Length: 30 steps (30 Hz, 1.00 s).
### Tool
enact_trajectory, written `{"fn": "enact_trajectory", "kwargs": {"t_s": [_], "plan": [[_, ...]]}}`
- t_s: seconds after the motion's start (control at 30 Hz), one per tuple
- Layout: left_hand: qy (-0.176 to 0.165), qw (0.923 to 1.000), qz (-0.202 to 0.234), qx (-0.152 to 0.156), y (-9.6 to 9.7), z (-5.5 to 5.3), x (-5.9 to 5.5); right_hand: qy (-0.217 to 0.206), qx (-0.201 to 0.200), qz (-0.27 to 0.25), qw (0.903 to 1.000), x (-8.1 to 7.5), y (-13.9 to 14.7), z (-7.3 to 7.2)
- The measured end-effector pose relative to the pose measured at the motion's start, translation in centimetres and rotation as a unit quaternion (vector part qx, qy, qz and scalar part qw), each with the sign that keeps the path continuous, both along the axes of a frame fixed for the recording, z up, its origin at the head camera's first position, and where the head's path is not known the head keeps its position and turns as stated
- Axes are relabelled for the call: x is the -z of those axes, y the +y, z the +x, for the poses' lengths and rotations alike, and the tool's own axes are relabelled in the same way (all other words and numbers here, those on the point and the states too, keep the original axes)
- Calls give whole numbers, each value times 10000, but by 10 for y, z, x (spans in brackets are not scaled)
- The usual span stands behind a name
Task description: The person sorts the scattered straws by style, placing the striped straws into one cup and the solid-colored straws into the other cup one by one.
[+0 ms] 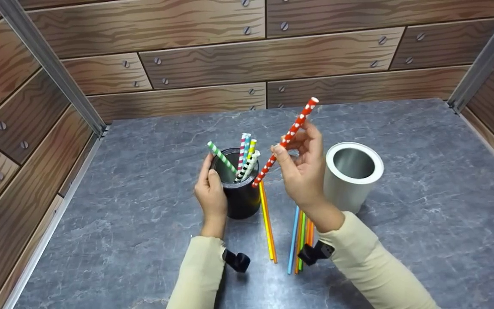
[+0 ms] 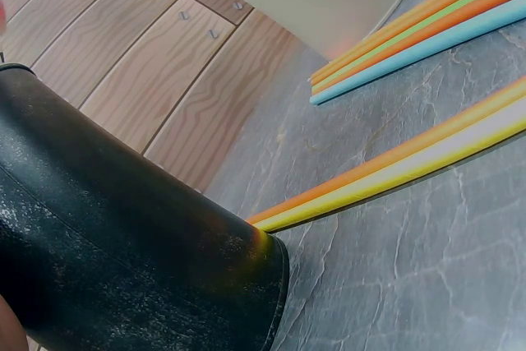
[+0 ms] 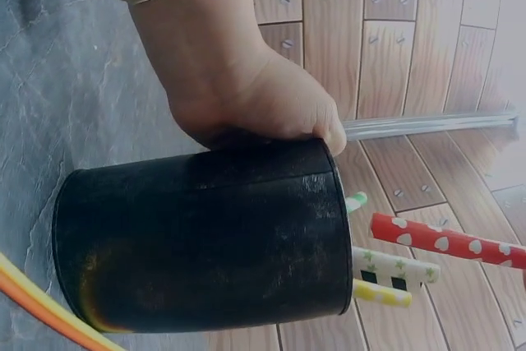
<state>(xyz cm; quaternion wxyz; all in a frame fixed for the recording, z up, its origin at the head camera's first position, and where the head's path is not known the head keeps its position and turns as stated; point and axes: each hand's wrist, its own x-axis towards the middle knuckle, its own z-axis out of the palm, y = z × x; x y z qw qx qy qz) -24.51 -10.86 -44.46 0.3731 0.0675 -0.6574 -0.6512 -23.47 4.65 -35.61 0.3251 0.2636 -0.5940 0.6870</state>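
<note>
A black cylindrical cup (image 1: 242,201) stands on the table, and my left hand (image 1: 212,193) grips its left side with the thumb at the rim. Inside it lean several patterned paper straws, among them a green-striped straw (image 1: 222,157) and a yellow straw (image 1: 251,148). Between thumb and fingers my right hand (image 1: 305,167) pinches a red paper straw (image 1: 292,133) with white hearts. This straw slants, its lower end near the cup's right rim; in the right wrist view its end (image 3: 386,229) is outside the cup, just beyond the rim.
To the right stands a white cup (image 1: 345,193) with a metallic inside. A yellow straw (image 1: 266,223) and an orange one lie before the black cup. Several plain straws, one a blue straw (image 1: 293,240), lie under my right wrist. Wood-patterned walls (image 1: 204,73) enclose the table.
</note>
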Motion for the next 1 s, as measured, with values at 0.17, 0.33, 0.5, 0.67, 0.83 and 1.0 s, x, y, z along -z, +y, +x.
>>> {"fn": "enact_trajectory", "kwargs": {"t_s": [0.17,0.33,0.5,0.67,0.83,1.0], "plan": [[-4,10000,-25,36,0,1,-1,615,143,-356,9974,5,-8,3],[43,10000,-57,51,1,1,0,832,124,-646,9944,15,-17,4],[82,9999,-86,-7,1,1,0,967,93,-670,9930,23,-24,2],[121,9999,-79,-41,1,1,0,1072,109,-473,9931,31,-27,-1],[104,9999,-23,-41,0,0,1,992,216,-206,9946,41,-30,-4],[77,10000,-23,-47,0,0,1,662,346,153,9971,51,-34,-6]]}}
